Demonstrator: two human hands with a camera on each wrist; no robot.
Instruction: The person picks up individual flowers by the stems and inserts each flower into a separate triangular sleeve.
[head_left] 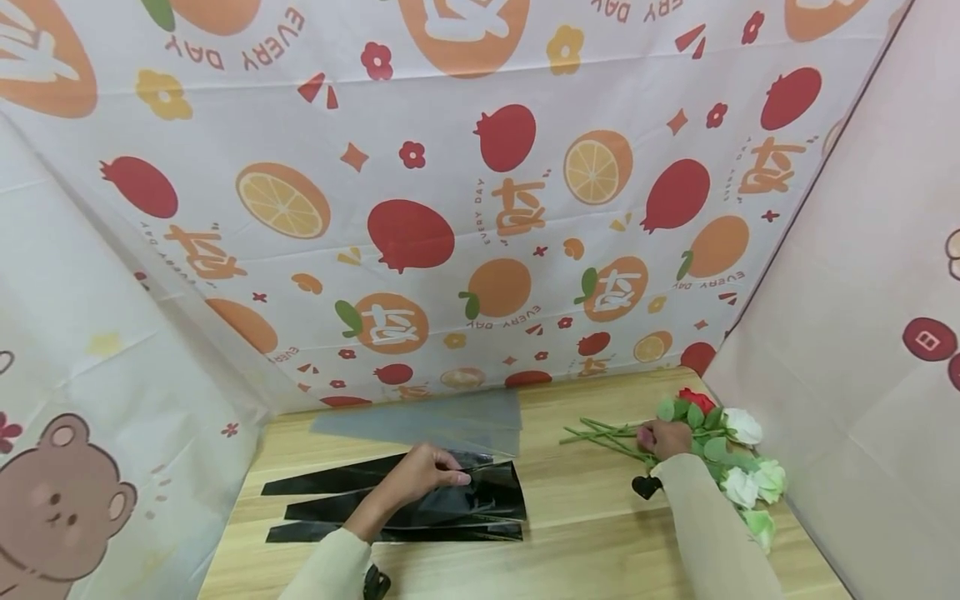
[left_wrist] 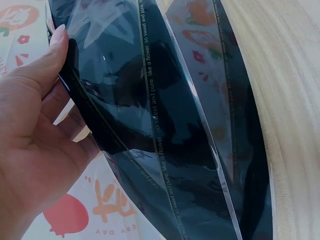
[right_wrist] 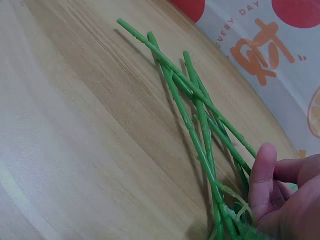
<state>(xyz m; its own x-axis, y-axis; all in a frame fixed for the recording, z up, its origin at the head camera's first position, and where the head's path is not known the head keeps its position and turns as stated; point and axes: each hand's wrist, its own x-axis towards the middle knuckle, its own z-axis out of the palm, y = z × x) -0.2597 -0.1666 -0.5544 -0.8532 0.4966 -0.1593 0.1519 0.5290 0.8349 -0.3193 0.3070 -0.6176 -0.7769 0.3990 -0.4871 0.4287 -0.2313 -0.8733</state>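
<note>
My left hand pinches the upper edge of a black flower-wrapping sleeve, which in the left wrist view is a glossy sleeve with small lettering in lines. Its wide end is lifted and bowed a little. Other black sleeves lie beside it on the table. At the right, my right hand grips the green stems of several artificial roses, partly hiding them. A red rose and white roses lie beyond the hand, with leaves around them.
Greyish translucent sleeves lie flat at the back of the wooden table. A fruit-patterned cloth hangs behind it, and more cloth walls the right side, close to the flowers.
</note>
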